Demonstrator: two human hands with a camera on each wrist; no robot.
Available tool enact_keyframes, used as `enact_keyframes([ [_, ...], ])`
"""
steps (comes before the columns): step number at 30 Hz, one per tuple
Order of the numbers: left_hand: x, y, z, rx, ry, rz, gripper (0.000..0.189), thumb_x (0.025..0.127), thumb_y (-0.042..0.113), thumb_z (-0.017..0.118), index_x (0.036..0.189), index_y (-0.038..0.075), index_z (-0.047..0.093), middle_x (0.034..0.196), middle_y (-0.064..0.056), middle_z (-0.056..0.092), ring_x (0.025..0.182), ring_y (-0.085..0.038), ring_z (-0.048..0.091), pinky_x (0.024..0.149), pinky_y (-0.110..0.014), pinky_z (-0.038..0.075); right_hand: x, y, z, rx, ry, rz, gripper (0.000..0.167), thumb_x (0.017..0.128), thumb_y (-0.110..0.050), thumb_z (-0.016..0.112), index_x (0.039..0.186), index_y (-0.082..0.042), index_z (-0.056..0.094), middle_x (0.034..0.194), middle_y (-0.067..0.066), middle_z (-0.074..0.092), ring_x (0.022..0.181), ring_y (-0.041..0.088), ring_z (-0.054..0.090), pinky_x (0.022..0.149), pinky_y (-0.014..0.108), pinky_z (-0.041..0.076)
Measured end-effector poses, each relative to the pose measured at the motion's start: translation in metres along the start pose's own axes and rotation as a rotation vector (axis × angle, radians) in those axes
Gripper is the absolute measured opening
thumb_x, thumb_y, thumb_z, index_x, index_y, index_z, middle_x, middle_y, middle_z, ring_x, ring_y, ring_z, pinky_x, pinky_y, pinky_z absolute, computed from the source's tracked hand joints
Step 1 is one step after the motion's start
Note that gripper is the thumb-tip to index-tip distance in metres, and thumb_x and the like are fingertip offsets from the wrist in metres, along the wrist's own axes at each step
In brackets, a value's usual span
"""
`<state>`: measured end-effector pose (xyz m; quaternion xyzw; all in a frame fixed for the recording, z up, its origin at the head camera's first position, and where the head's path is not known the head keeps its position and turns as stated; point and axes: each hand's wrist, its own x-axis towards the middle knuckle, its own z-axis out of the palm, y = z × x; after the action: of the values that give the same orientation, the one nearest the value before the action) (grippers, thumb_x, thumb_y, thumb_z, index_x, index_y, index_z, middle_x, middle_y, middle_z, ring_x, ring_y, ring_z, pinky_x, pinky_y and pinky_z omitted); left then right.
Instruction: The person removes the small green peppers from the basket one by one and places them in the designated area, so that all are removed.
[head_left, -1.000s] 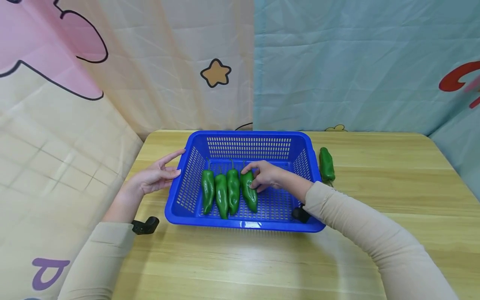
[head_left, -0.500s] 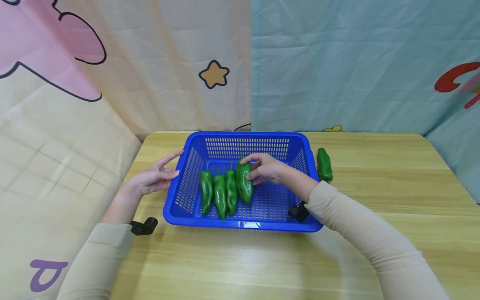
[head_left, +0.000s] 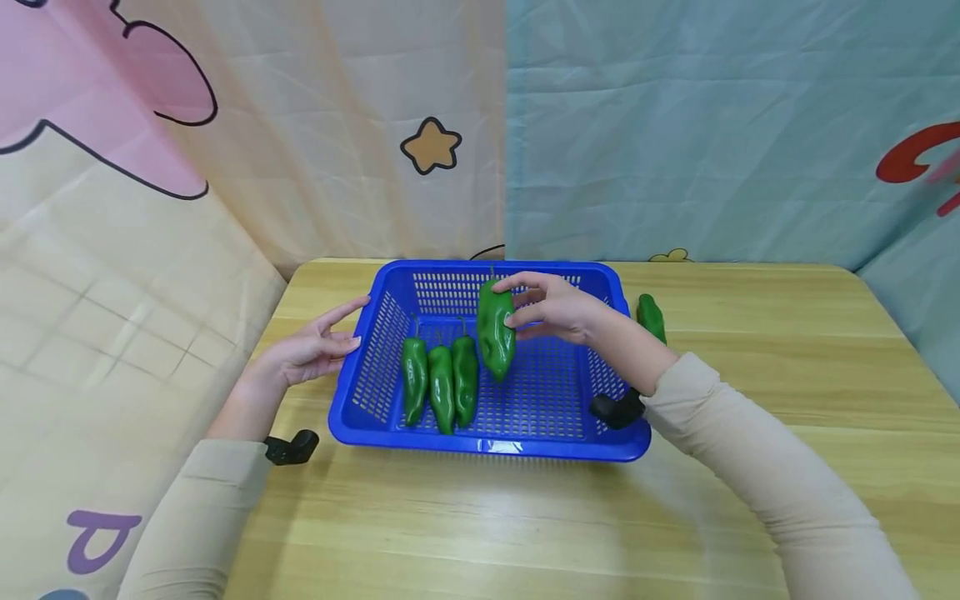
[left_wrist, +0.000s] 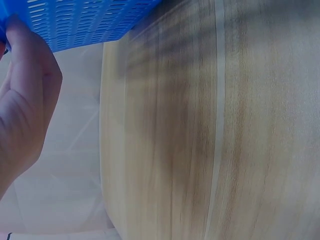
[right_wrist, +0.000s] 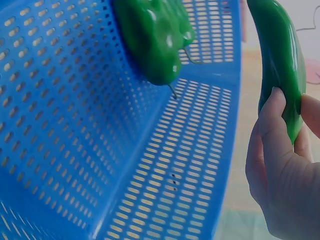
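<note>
In the head view my right hand pinches a long green pepper between thumb and fingers, lifted above the blue basket. The right wrist view shows this green pepper upright beyond the basket rim, with the thumb and fingertips around its lower part. Three more green peppers lie side by side on the basket floor, towards its left. My left hand touches the basket's left rim with index finger and thumb extended. In the left wrist view, the left hand is at the basket's slotted side.
Another green pepper lies on the wooden table right of the basket, partly behind my right forearm. Printed curtains hang behind the table and at its left. Black wrist mounts stick out from both wrists.
My right hand has lifted the fourth pepper off the basket floor, moving up and away from the row of three. The left hand has stayed at the rim.
</note>
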<state>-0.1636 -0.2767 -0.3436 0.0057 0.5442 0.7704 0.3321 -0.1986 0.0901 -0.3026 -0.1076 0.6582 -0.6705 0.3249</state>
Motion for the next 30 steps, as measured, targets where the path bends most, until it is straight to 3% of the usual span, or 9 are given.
enact_keyframes([
  [7, -0.001, -0.003, 0.0, -0.01, -0.017, 0.0, 0.078, 0.094, -0.009, 0.043, 0.151, 0.022, -0.001, 0.1, -0.013, 0.063, 0.083, -0.02, 0.066, 0.075, -0.031, 0.056, -0.016, -0.012, -0.011, 0.014, 0.001, -0.033, 0.051, 0.084, 0.013, 0.056, 0.131, -0.003, 0.045, 0.115, 0.018, 0.046, 0.085, 0.019, 0.062, 0.079, 0.039, 0.055],
  [19, 0.0, 0.0, -0.002, -0.019, -0.03, 0.006, 0.078, 0.094, -0.009, 0.043, 0.151, 0.022, -0.002, 0.102, -0.014, 0.062, 0.084, -0.021, 0.066, 0.075, -0.03, 0.056, -0.038, -0.025, -0.037, 0.029, 0.031, -0.087, 0.042, 0.083, 0.015, 0.055, 0.115, -0.014, 0.056, 0.116, 0.019, 0.043, 0.09, 0.021, 0.061, 0.078, 0.036, 0.055],
  [30, 0.001, 0.0, -0.002, -0.016, -0.019, 0.011, 0.08, 0.093, -0.01, 0.044, 0.151, 0.021, -0.001, 0.102, -0.015, 0.063, 0.086, -0.022, 0.066, 0.075, -0.031, 0.056, -0.062, -0.027, -0.071, 0.003, 0.07, -0.099, 0.042, 0.087, 0.007, 0.058, 0.122, -0.016, 0.053, 0.12, 0.015, 0.046, 0.097, 0.02, 0.06, 0.081, 0.034, 0.054],
])
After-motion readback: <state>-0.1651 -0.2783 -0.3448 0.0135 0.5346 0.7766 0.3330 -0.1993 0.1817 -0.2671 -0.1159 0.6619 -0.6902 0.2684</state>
